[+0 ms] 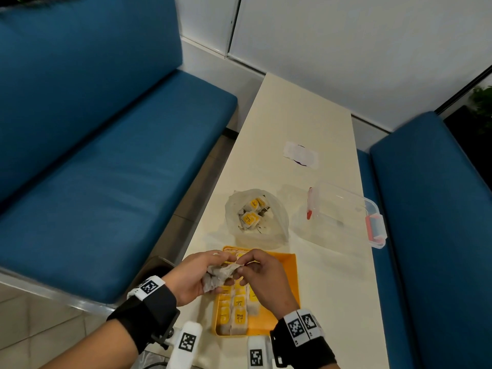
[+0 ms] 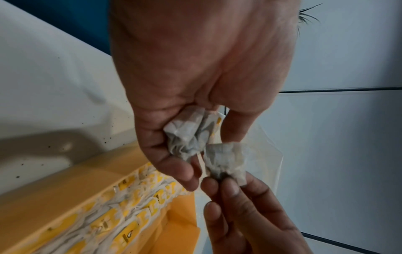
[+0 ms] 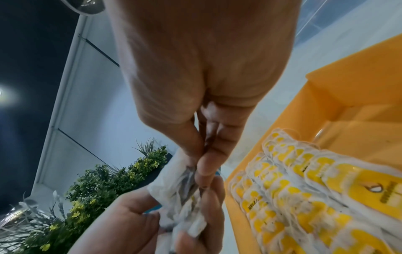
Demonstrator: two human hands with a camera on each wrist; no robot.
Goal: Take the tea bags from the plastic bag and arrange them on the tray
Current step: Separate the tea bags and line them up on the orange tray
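Yellow tray [image 1: 286, 278] sits on the bench under my hands; my left hand [image 1: 197, 275] clutches crumpled tea bags [image 1: 217, 275], my right hand [image 1: 262, 278] pinches one. Plastic bag [image 1: 257, 217] lies at twelve o'clock.

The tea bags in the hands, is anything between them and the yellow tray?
Nothing visible. The left hand holds a clump of tea bags and the right hand pinches one, right above the tray. Its right part lies bare.
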